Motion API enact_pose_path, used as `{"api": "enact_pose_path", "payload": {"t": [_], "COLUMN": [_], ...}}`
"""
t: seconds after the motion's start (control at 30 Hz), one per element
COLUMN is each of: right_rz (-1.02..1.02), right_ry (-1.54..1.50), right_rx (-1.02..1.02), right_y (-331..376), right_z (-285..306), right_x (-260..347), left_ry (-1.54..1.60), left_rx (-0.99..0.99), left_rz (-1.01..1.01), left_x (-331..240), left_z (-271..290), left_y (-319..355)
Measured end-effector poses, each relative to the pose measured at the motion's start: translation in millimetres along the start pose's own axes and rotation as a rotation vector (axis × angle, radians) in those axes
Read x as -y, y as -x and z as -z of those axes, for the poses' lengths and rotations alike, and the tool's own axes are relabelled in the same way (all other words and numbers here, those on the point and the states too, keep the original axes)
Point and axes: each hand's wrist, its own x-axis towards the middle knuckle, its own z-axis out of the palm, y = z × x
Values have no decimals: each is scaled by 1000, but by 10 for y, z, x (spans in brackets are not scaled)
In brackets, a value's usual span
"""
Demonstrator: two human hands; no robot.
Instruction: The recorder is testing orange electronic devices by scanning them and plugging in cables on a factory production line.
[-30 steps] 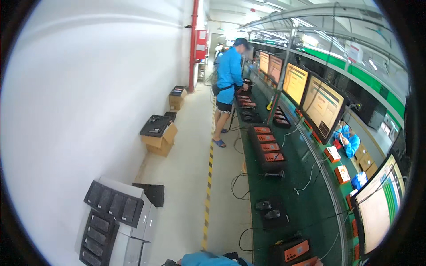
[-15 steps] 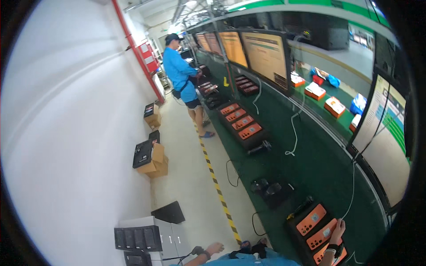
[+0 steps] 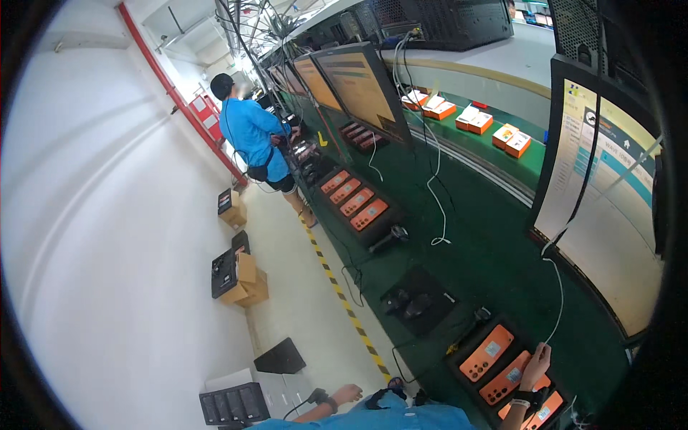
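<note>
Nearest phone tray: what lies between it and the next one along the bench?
Head view: a black mat holding two dark objects, plus a dark tool by each tray.

Orange is standing out against black and dark green around the right hand (image 3: 536,367).
Under and beside that hand, smartphones (image 3: 487,351) are showing orange backs with dark camera circles and pale labels, set off by a black tray (image 3: 469,390). At its fingertips a cable (image 3: 562,301) is gleaming white; ahead of it the bench surface (image 3: 494,272) is spreading dark green. To its upper right, the monitor (image 3: 595,201) is glowing cream with blue and teal bands. Beyond the left hand (image 3: 347,394), floor tape (image 3: 345,299) is striping yellow and black, while the wearer's shirt (image 3: 401,416) is showing blue.
</note>
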Motion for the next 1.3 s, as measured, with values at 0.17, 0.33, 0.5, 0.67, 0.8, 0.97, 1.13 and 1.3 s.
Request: {"api": "enact_pose_path", "payload": {"t": [0.17, 0.33, 0.5, 0.67, 0.8, 0.97, 1.13, 1.3], "right_rz": [302, 76, -191, -232, 134, 332, 504, 200], "right_ry": [389, 693, 895, 453, 126, 25, -70, -311], "right_rx": [-139, -310, 275, 1228, 1707, 1804, 1803, 1475], "right_y": [-201, -111, 701, 1786, 2567, 3017, 2767, 2129], "right_z": [3, -80, -272, -1383, -2744, -4058, -5269, -6368], "right_x": [-113, -118, 1073, 2662, 3504, 4319, 4788, 5129], "left_ry": [-62, -37, -236, 116, 144, 294, 297, -165], "left_rx": [4, 103, 37, 66, -25, -29, 41, -54], "left_rz": [-35, -179, -216, -120, 38, 41, -46, -184], "left_x": [-68, 87, -44, 172, 175, -1, -17, -102], "left_z": [179, 641, 1381, 2410, 3050, 3477, 3823, 4501], "left_y": [-208, -628, -704, -1065, -1130, -1399, -1785, -2123]}}
